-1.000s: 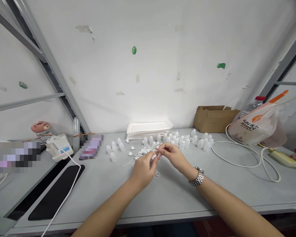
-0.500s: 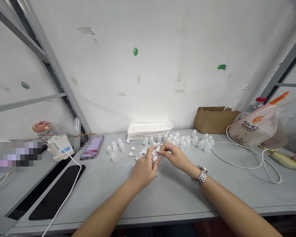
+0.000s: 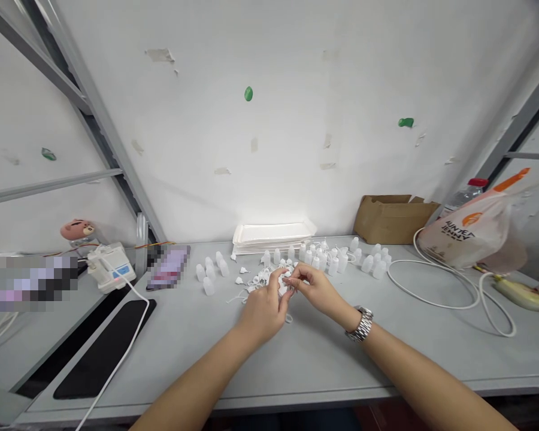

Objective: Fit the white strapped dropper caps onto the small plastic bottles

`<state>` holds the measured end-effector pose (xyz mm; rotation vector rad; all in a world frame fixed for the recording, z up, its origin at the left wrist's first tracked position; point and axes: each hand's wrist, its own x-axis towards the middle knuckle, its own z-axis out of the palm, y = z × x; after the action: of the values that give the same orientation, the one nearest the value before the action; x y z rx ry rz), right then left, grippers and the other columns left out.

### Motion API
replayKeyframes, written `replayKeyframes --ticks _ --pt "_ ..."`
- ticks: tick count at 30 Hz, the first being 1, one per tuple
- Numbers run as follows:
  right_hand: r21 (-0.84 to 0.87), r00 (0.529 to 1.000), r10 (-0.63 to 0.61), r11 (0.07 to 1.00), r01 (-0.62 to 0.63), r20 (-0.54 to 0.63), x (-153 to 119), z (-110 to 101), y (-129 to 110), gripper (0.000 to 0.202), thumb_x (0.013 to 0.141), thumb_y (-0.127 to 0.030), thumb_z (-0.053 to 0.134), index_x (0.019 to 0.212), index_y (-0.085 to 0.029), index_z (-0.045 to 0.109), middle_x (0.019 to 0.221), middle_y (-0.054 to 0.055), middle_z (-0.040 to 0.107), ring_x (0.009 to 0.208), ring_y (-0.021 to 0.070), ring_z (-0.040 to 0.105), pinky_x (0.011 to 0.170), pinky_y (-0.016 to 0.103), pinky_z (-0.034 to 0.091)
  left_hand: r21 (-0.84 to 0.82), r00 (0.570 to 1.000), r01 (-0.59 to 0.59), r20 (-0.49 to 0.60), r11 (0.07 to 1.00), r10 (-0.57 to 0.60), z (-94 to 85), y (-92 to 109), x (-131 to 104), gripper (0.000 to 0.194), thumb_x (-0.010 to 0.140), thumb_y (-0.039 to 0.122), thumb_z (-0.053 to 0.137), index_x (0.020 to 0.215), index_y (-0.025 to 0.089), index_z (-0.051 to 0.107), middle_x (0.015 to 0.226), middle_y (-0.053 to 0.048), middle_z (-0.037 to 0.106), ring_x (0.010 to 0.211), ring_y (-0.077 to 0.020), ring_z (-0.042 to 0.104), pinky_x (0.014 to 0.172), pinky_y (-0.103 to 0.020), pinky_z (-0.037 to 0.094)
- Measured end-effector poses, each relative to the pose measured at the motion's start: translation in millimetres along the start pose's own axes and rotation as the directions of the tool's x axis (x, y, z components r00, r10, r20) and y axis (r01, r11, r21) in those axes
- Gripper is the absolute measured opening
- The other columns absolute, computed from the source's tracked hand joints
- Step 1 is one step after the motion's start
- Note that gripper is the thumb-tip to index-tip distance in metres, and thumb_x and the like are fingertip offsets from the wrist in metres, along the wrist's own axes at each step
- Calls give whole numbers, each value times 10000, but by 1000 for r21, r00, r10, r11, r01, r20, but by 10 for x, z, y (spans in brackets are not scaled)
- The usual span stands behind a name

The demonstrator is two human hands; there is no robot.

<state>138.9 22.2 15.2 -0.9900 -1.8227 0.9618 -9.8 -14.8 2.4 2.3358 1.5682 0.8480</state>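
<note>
My left hand (image 3: 264, 305) and my right hand (image 3: 317, 288) meet over a pile of small white caps and rings (image 3: 261, 278) at the middle of the grey table. The fingers of both are closed around something small and pale between them, too small to make out. Several translucent small bottles (image 3: 210, 271) stand left of the pile. More bottles, some with white tops (image 3: 333, 263), stand behind and right of my right hand. A loose white ring (image 3: 288, 318) lies just below my fingertips.
Stacked white trays (image 3: 273, 232) rest against the wall, with a cardboard box (image 3: 393, 220) to their right. A plastic bag (image 3: 469, 230) and a looped white cable (image 3: 424, 306) are at the right. A phone (image 3: 168, 266), power strip (image 3: 110, 267) and black pad (image 3: 105, 350) are at the left.
My right wrist has shifted slightly left, and the fingers of my right hand have moved a little against those of my left. The bottles and pile look the same.
</note>
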Motion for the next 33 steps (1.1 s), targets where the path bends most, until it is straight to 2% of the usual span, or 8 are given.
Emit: replayKeyframes --ticks 6,10,14,22,29,33 --pt "219 993 106 969 -115 50 33 -36 -34 325 750 -482 551 670 -169 584 666 10 564 641 135 518 654 296 431 -68 997 77 -14 995 -78 -29 30 16 380 878 316 332 1238 204 284 788 -40 653 661 -208 620 623 -305 429" --pt "289 989 145 949 -129 -35 49 -81 -61 328 751 -485 542 721 -166 613 716 17 575 634 118 501 671 293 429 -107 994 97 -30 990 -100 -32 29 24 396 884 328 321 1257 216 249 761 -21 641 635 -195 606 603 -291 423" --pt "256 987 155 956 -141 -35 50 -63 -14 293 698 -457 614 699 -163 602 637 -5 541 623 123 494 640 287 419 -60 993 109 -43 992 -112 -14 15 31 398 882 334 324 1255 208 259 687 -4 604 604 -200 596 573 -284 400" --pt "192 990 132 974 -120 -50 40 -11 27 287 671 -446 644 643 -169 573 636 -3 551 627 137 511 616 295 411 -45 996 88 -28 995 -89 -4 21 17 396 880 312 325 1254 201 258 669 6 563 597 -189 579 564 -272 382" --pt "175 994 100 980 -93 -35 20 12 37 267 696 -431 629 646 -177 565 656 -6 544 629 136 526 609 287 424 -39 997 71 -12 997 -72 35 2 10 340 883 303 304 1208 202 299 652 15 541 535 -175 539 540 -268 358" --pt "46 996 15 999 -11 -85 21 -10 14 228 753 -393 581 657 -187 566 687 -1 535 649 136 517 620 284 424 -85 994 109 -7 990 -110 35 14 28 383 888 352 298 1244 210 275 696 3 545 595 -181 555 581 -288 395"
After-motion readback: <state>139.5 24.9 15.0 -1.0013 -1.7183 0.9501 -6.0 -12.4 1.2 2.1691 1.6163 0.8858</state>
